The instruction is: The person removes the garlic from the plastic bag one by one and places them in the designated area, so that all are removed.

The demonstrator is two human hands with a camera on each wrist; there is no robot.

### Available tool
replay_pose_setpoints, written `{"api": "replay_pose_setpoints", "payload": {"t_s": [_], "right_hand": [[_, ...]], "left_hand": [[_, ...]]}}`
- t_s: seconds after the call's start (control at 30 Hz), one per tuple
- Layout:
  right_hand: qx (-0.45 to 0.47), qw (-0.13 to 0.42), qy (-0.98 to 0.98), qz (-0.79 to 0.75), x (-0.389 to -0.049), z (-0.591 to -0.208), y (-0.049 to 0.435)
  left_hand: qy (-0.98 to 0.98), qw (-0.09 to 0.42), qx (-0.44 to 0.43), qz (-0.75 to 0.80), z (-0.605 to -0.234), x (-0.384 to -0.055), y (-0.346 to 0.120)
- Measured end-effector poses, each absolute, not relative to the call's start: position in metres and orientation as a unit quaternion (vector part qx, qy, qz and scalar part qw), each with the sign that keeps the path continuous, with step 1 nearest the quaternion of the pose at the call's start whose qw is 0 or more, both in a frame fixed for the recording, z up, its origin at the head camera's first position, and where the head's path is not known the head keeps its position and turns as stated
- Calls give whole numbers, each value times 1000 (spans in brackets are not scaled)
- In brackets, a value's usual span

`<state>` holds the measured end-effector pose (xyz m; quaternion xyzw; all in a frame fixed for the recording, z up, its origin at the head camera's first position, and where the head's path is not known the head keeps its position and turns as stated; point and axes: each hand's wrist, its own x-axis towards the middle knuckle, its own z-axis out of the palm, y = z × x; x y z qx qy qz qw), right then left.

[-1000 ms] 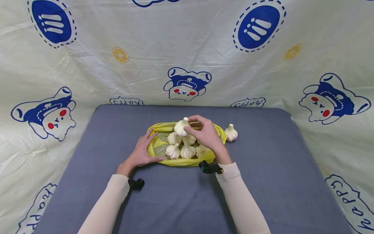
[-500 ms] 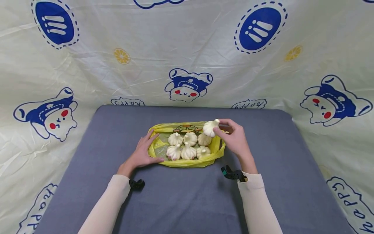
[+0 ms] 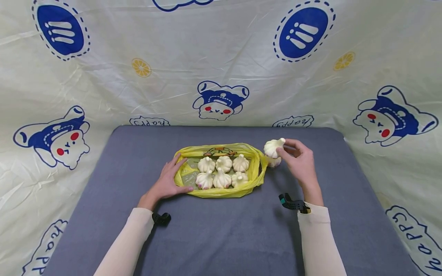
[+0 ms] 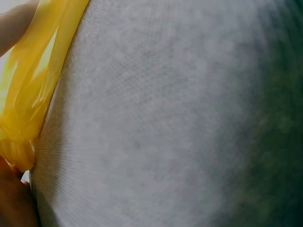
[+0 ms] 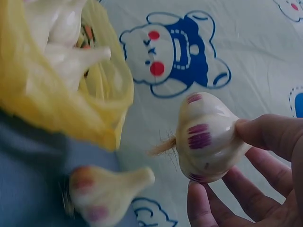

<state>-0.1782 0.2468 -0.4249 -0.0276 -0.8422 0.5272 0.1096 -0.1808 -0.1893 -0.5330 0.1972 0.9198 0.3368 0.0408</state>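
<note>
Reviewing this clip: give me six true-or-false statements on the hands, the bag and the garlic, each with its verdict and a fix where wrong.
1. The right hand holds a garlic bulb. True.
2. The left hand holds a garlic bulb too. False: it rests at the left end of the yellow bag.
3. Six bulbs show inside the bag. True.
4. A loose bulb lies left of the bag. False: it lies on the table to the right of it.
5. The bag is closed. False: its mouth is open.
6. Purple patches show on the held bulb in the right wrist view. True.
</note>
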Motion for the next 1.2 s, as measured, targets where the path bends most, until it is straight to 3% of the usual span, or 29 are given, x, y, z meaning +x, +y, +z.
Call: {"api": "replay_pose_setpoints", "payload": {"t_s": [0.47, 1.2], "right_hand": [[-112, 118, -854, 495, -185, -443, 288], [-133, 69, -882, 447, -194, -486, 312]], "left_hand": [[920, 40, 195, 337, -533, -181, -191], [919, 42, 193, 341, -534, -181, -189]]}}
